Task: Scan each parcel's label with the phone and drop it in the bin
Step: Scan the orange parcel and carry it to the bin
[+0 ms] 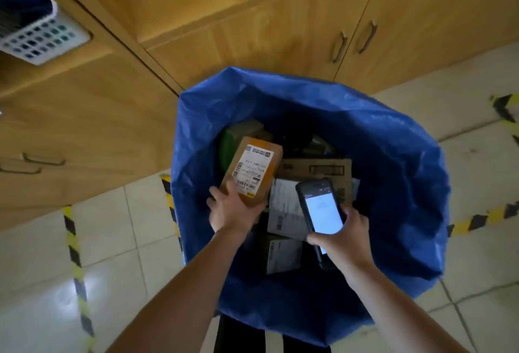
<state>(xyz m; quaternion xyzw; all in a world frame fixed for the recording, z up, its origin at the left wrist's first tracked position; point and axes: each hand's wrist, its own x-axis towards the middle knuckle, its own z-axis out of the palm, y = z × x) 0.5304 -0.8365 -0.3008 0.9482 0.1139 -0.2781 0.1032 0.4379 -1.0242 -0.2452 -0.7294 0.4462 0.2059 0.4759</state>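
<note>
My left hand (233, 211) grips the near end of a small brown cardboard parcel (252, 170) with a white barcode label facing up, held over the open blue bin bag (393, 156). To its right, my right hand (341, 236) holds a black phone (320, 206), its lit screen facing me, also above the bin's mouth. Inside the bin lie several parcels, among them a flat brown box (323, 168) and white-labelled packets (286, 212).
Wooden cabinets (252, 15) with metal handles stand behind and to the left of the bin. A white perforated basket (36, 35) sits at the upper left. The tiled floor (112, 240) carries yellow-black hazard tape (75, 262).
</note>
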